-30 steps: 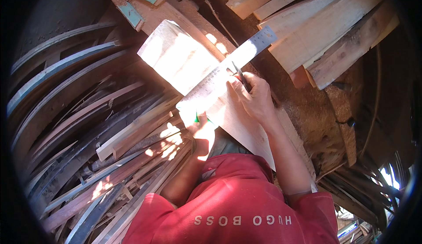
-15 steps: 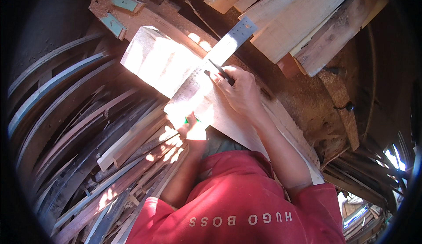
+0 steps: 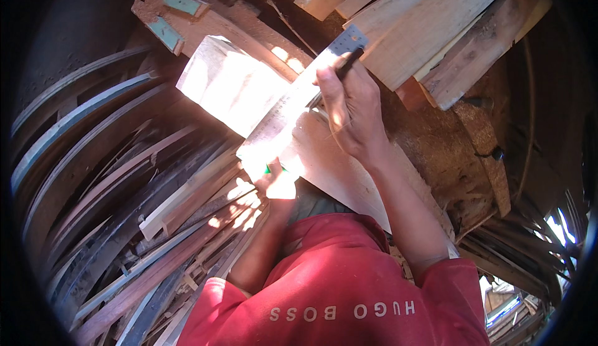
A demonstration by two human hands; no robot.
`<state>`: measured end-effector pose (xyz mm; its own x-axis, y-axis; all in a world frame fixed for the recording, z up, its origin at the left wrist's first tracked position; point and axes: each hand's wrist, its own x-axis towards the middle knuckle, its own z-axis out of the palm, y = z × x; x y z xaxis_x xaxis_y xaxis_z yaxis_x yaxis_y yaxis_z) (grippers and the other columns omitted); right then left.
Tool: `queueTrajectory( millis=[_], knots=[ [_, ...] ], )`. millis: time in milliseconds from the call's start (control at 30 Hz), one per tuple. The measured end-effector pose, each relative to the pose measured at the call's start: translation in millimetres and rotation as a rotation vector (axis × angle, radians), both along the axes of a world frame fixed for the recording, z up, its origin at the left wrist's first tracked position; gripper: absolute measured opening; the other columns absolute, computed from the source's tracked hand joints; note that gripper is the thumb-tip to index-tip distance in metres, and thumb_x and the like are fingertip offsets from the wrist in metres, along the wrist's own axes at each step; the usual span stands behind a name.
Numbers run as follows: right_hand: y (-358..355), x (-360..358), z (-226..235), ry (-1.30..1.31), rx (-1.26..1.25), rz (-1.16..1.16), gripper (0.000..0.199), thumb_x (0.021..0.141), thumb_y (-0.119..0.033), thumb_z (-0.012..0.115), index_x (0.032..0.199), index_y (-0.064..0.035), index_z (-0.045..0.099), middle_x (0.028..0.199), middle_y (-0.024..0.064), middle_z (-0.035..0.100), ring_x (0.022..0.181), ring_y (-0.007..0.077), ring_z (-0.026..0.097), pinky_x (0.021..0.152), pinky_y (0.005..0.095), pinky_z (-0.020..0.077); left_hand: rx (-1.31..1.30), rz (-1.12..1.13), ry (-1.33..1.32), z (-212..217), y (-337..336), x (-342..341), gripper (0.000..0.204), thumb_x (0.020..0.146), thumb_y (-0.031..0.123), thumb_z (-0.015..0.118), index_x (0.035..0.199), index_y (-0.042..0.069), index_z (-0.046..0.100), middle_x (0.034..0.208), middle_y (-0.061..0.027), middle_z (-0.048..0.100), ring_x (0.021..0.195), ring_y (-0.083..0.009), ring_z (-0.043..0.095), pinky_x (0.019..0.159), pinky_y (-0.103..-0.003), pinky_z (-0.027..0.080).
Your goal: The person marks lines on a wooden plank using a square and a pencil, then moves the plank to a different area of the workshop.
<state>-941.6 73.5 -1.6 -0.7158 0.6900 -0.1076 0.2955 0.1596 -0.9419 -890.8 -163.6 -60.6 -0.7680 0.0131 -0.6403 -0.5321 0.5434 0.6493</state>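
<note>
Right hand (image 3: 352, 106) with dark pencil (image 3: 349, 63) along metal ruler (image 3: 298, 100) on pale board (image 3: 324, 159).

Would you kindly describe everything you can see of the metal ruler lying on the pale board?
The metal ruler is a long, flat, grey strip with fine graduation marks along its edge. It lies diagonally on the pale wooden board, running from lower left to upper right, its far end reaching over the stacked planks. Sunlight washes out its near end. The left hand presses that near end down, while the right hand rests over its upper part, holding a dark pencil against its edge.
</note>
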Motion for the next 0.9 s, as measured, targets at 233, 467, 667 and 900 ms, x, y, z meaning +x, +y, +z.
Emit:
queueTrajectory(
  millis=[233,467,667,900],
  knots=[
    [0,-27,-17,-0.060,0.175,0.374,0.026,0.093,-0.019,0.071,0.087,0.0045,0.063,0.075,0.0208,0.056,0.068,0.0335,0.055,0.065,0.0400,0.0470,0.268,0.410,0.112,-4,23,-5,0.039,0.096,0.008,0.065,0.132,0.001,0.050,0.118,-0.0070,0.059,0.099,-0.0137,0.057,0.075,-0.027,0.050],
    [-10,-29,-26,-0.002,0.419,0.386,0.025,0.090,-0.023,0.076,0.086,0.0007,0.069,0.078,0.0175,0.062,0.072,0.0335,0.062,0.064,0.0410,0.0489,0.143,0.526,0.054,-22,14,2,0.028,0.093,0.010,0.070,0.118,0.001,0.062,0.095,-0.0030,0.064,0.077,-0.0099,0.059,0.061,-0.028,0.046],
    [-5,-31,-21,0.026,0.415,0.437,0.020,0.090,-0.022,0.076,0.084,-0.0036,0.072,0.075,0.0147,0.063,0.070,0.0320,0.061,0.061,0.0404,0.0474,0.189,0.488,0.137,-42,-6,13,0.030,0.092,0.020,0.075,0.114,0.002,0.066,0.085,-0.0015,0.062,0.066,-0.0093,0.056,0.055,-0.030,0.044],
    [16,-34,-6,-0.091,0.504,0.444,0.013,0.086,-0.014,0.075,0.082,-0.0024,0.070,0.072,0.0141,0.061,0.069,0.0324,0.060,0.066,0.0416,0.0464,-0.169,0.133,-0.257,21,24,-22,0.047,0.099,0.040,0.066,0.131,0.006,0.055,0.094,-0.0068,0.065,0.090,-0.0199,0.062,0.086,-0.035,0.048]
  ],
)
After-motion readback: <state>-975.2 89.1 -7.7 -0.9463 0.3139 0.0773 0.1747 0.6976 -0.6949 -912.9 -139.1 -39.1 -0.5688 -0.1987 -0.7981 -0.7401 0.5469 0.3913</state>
